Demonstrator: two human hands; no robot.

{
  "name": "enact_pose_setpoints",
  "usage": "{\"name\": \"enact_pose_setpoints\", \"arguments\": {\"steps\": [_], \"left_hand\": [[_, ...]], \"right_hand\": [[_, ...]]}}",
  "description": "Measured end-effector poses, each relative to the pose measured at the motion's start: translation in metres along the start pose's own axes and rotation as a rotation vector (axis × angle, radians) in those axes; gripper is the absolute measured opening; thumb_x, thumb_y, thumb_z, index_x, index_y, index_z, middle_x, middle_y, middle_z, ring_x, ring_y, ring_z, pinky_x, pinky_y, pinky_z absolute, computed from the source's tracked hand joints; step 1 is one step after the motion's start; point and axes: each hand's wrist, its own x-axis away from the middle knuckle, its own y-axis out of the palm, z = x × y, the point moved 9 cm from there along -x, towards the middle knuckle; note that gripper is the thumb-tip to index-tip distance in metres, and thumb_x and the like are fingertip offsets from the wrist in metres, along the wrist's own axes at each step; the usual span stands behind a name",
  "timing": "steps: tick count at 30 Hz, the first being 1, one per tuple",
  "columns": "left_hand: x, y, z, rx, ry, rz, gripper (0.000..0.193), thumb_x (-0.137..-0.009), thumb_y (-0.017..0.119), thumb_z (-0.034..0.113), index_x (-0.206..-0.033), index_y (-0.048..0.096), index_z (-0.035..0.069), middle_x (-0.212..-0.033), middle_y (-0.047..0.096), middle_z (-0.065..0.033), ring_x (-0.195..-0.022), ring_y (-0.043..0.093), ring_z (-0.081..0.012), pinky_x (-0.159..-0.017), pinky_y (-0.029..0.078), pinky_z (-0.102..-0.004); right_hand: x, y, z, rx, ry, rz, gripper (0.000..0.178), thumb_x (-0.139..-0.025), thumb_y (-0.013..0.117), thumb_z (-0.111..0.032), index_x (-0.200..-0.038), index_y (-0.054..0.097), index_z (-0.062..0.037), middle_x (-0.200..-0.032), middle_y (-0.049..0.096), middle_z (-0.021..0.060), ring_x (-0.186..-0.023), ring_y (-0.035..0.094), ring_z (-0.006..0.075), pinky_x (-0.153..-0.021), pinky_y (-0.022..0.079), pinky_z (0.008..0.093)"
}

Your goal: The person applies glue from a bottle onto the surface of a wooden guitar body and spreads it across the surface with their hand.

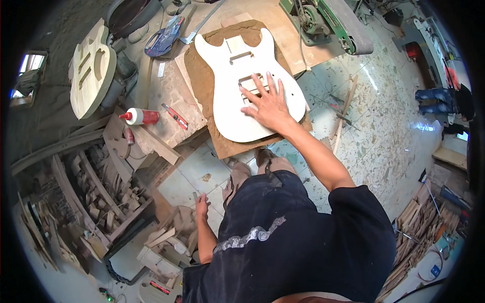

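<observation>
A pale electric guitar body [247, 118] lies flat on a brown, dusty board [202, 70] at the near edge of the workbench. My right hand [270, 103] rests on it with fingers spread, the fingertips over the routed cavity in its middle. Down at my side, well away from the bench, my left hand [202, 206] is closed. A small grey tip [195, 195] shows by its fingers, too little to tell what it belongs to.
Left on the bench are a red-and-white glue bottle [139, 116], a red utility knife [175, 116] and a blue tool [165, 38]. Another guitar body [93, 70] stands at far left. A green belt sander [328, 22] sits at back right. Offcuts fill a rack [98, 197].
</observation>
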Motion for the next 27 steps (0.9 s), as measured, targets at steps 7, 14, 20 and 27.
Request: {"name": "enact_pose_setpoints", "arguments": {"steps": [7,14,20,27], "left_hand": [[-0.008,-0.002,0.004,0.02,0.051,0.002,0.063,-0.099,0.06,0.046,-0.135,0.052,-0.005,-0.126,0.062,-0.0217,-0.116,0.061,-0.028,-0.09,0.055,-0.0387],[0.002,0.005,0.013,-0.018,0.022,-0.032,0.063,-0.1,0.059,0.047,-0.135,0.052,-0.005,-0.129,0.06,-0.0224,-0.119,0.059,-0.0282,-0.091,0.054,-0.0395],[-0.003,0.001,0.015,0.008,0.036,-0.022,0.061,-0.1,0.058,0.047,-0.134,0.053,-0.005,-0.126,0.062,-0.0201,-0.118,0.059,-0.0272,-0.093,0.054,-0.0402],[0.003,-0.001,0.026,-0.043,0.036,-0.006,0.06,-0.1,0.059,0.048,-0.129,0.056,-0.004,-0.123,0.062,-0.0179,-0.115,0.06,-0.0262,-0.092,0.055,-0.0396]], "right_hand": [[0.005,-0.03,0.039,0.017,0.133,0.091,0.066,-0.095,0.047,-0.066,-0.152,0.044,-0.0329,-0.167,0.017,0.0154,-0.152,0.007,0.0462,-0.12,0.007,0.0633],[0.023,-0.029,0.079,0.054,0.201,0.048,0.068,-0.094,0.048,-0.068,-0.153,0.042,-0.0358,-0.168,0.015,0.0135,-0.152,0.008,0.0468,-0.119,0.008,0.0657],[0.042,-0.031,0.086,0.018,0.223,0.033,0.073,-0.093,0.046,-0.071,-0.155,0.038,-0.0341,-0.168,0.014,0.0146,-0.152,0.007,0.0474,-0.118,0.009,0.067],[0.032,-0.016,0.097,0.01,0.179,-0.01,0.074,-0.094,0.045,-0.07,-0.156,0.037,-0.031,-0.168,0.015,0.0125,-0.152,0.007,0.047,-0.118,0.01,0.0668]]}}
